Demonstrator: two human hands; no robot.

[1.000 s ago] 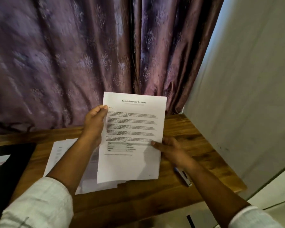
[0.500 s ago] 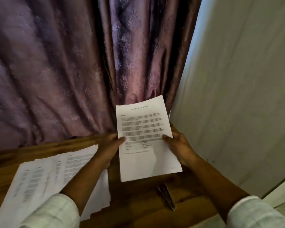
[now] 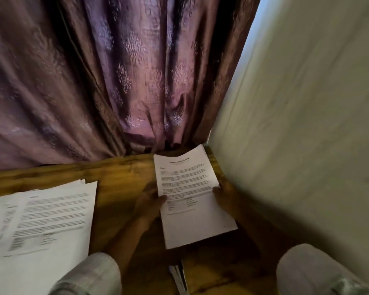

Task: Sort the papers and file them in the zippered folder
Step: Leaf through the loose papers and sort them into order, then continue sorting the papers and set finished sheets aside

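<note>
I hold a thin stack of printed white papers [image 3: 190, 194] low over the right end of the wooden table [image 3: 119, 173], close to the wall. My left hand [image 3: 150, 204] grips its left edge, thumb on top. My right hand [image 3: 224, 195] grips its right edge the same way. A spread pile of more printed sheets [image 3: 49, 220] lies flat on the table at the left. The zippered folder is out of view.
A purple patterned curtain [image 3: 126, 81] hangs behind the table. A pale wall [image 3: 307, 124] closes in on the right. A stapler-like object [image 3: 179, 275] lies near the table's front edge, below the held papers.
The held stack has moved right and down toward the table's right corner. My view has swung right, so the black folder at the left has left the frame.
</note>
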